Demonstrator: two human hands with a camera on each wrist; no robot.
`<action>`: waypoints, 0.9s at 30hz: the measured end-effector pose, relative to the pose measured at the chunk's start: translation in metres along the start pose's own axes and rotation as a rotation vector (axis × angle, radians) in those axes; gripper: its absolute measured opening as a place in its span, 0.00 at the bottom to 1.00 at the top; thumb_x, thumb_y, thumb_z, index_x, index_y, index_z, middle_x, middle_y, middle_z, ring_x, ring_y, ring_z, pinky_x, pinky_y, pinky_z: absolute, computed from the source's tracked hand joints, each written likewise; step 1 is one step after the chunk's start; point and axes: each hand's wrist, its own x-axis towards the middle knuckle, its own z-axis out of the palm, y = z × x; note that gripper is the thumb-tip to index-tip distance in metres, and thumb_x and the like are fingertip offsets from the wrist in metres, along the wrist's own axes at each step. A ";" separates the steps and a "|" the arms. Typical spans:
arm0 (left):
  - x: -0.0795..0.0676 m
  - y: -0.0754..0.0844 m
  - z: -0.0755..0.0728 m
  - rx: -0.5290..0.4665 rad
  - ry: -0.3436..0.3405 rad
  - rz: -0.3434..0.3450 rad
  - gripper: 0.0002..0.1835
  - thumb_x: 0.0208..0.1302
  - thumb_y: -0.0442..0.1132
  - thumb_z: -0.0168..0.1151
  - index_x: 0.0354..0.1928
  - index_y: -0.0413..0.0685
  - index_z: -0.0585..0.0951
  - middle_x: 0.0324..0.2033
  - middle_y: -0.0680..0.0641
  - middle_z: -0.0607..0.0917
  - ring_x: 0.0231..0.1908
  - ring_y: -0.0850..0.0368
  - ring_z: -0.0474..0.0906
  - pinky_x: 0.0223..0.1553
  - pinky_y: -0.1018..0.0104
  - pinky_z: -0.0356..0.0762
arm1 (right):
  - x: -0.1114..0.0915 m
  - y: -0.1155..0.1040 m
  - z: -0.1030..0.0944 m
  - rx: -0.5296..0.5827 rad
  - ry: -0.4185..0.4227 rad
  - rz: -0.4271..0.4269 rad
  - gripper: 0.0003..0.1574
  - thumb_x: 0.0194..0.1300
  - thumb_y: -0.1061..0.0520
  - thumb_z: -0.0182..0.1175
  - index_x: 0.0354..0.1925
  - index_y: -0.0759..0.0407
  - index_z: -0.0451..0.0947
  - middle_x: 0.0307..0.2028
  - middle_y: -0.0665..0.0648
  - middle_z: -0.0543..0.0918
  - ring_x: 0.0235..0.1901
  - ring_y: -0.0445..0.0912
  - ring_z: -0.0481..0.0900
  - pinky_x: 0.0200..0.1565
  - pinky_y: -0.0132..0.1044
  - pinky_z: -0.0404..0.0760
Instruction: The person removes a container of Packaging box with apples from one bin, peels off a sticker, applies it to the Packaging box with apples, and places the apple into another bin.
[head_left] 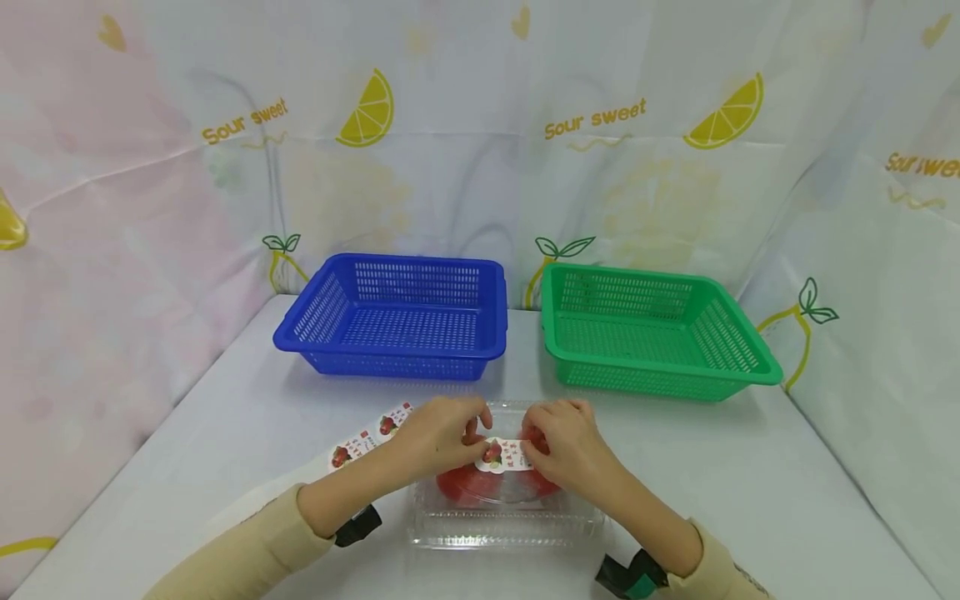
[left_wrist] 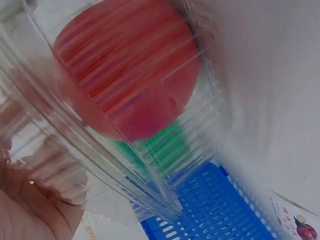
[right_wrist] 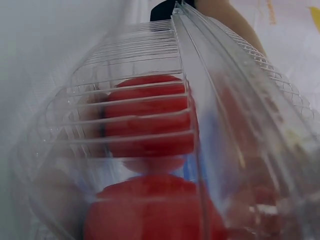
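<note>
A clear plastic clamshell box [head_left: 506, 529] with red, round fruit [right_wrist: 150, 117] inside stands in front of the person. Over its lid lies a small white label sticker [head_left: 504, 456] printed with a red fruit. The left hand [head_left: 438, 433] holds the sticker's left end at the thumb and fingertips. At the other end, the right hand [head_left: 566, 442] grips it between thumb and forefinger, covering that edge. Whether the sticker touches the lid cannot be told. Through the ribbed wall in the left wrist view, one red fruit [left_wrist: 135, 75] shows large.
A strip of similar labels [head_left: 360, 446] lies left of the box, partly under the left forearm. Behind stand a blue basket [head_left: 397, 367] on the left and a green basket [head_left: 652, 379] on the right. A printed cloth [head_left: 465, 192] hangs behind the white table.
</note>
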 end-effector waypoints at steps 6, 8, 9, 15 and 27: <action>-0.011 0.007 0.004 0.231 0.127 0.180 0.04 0.49 0.46 0.66 0.27 0.58 0.81 0.29 0.58 0.79 0.31 0.61 0.69 0.23 0.73 0.67 | -0.003 0.000 0.006 0.002 0.101 -0.245 0.11 0.46 0.57 0.66 0.28 0.54 0.73 0.31 0.49 0.74 0.37 0.45 0.72 0.43 0.48 0.66; -0.015 0.008 0.007 0.277 0.161 0.231 0.06 0.50 0.49 0.64 0.28 0.58 0.82 0.30 0.58 0.80 0.34 0.60 0.71 0.26 0.71 0.71 | -0.005 0.000 0.006 -0.002 0.089 -0.299 0.10 0.51 0.53 0.65 0.31 0.54 0.74 0.34 0.50 0.75 0.40 0.46 0.71 0.43 0.48 0.66; -0.017 0.008 0.008 0.293 0.176 0.260 0.08 0.51 0.51 0.63 0.29 0.58 0.82 0.31 0.58 0.81 0.35 0.59 0.73 0.29 0.70 0.72 | -0.006 0.000 0.006 -0.002 0.075 -0.325 0.10 0.54 0.52 0.63 0.33 0.54 0.74 0.35 0.50 0.75 0.41 0.46 0.71 0.44 0.48 0.66; -0.033 0.012 0.009 0.380 0.140 0.316 0.25 0.50 0.62 0.59 0.44 0.54 0.81 0.44 0.54 0.81 0.51 0.53 0.71 0.46 0.58 0.70 | -0.016 -0.004 0.002 -0.065 -0.011 -0.436 0.23 0.69 0.41 0.44 0.44 0.54 0.76 0.46 0.53 0.76 0.49 0.48 0.68 0.48 0.47 0.62; -0.050 0.013 0.008 0.368 0.101 0.334 0.31 0.54 0.67 0.53 0.50 0.53 0.78 0.49 0.53 0.79 0.55 0.54 0.69 0.50 0.57 0.65 | -0.023 -0.007 -0.004 -0.066 -0.018 -0.522 0.25 0.70 0.44 0.44 0.51 0.56 0.77 0.49 0.49 0.79 0.48 0.46 0.70 0.52 0.48 0.59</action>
